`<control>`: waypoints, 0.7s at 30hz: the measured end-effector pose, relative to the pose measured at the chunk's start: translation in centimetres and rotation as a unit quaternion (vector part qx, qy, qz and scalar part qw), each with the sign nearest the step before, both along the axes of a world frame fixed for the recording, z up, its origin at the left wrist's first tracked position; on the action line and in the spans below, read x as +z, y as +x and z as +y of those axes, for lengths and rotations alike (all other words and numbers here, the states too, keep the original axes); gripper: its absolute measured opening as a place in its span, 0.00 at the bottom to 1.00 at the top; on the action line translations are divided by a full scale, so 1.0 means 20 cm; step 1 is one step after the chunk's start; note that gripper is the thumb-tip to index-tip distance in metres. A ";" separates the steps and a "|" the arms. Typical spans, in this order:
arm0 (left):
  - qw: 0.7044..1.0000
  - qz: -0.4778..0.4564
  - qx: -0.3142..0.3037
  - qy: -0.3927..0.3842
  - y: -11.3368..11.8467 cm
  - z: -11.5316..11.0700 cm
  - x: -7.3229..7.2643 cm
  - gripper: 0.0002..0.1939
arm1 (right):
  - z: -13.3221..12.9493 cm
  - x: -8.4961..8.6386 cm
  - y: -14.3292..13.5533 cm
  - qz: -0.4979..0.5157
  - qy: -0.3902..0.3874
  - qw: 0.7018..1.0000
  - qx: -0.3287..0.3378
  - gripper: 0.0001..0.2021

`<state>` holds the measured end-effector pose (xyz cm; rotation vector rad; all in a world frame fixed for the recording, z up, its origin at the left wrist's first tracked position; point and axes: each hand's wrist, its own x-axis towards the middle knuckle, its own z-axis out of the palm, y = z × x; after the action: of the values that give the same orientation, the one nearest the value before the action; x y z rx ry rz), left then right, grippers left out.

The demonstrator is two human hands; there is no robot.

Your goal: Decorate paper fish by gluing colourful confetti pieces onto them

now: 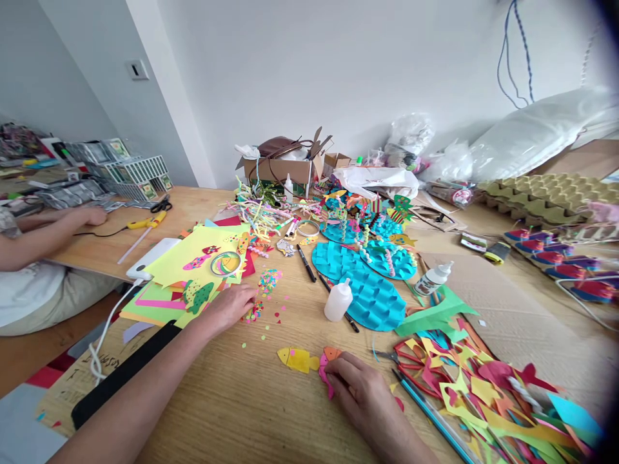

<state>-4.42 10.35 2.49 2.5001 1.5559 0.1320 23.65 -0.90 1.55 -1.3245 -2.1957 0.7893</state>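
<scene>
Hands set apart. L hand (236, 301): fingertips at confetti pile (255, 314); grip: can't tell. R hand (360, 385): fingertips on pink paper fish (323, 370) & orange paper fish (331, 352), pinch vs. press: can't tell. Yellow paper fish (297, 360): on desk (232, 406), adj. to pink.

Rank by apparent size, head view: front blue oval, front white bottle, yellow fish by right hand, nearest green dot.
1. Blue oval
2. White bottle and yellow fish: too close to rank
3. Green dot
</scene>
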 end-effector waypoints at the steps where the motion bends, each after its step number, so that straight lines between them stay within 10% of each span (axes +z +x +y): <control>1: 1.000 0.003 0.000 0.002 0.00 0.00 -0.01 0.07 | 0.00 0.00 0.00 0.000 0.000 1.000 0.001 0.11; 21: 0.999 -0.016 0.033 0.003 0.01 -0.01 -0.02 0.08 | 0.00 -0.02 0.00 -0.010 -0.005 1.000 -0.002 0.10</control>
<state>-4.13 10.20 2.08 2.4407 1.6283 0.1857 23.60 -0.92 1.20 -1.3475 -2.2058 0.7889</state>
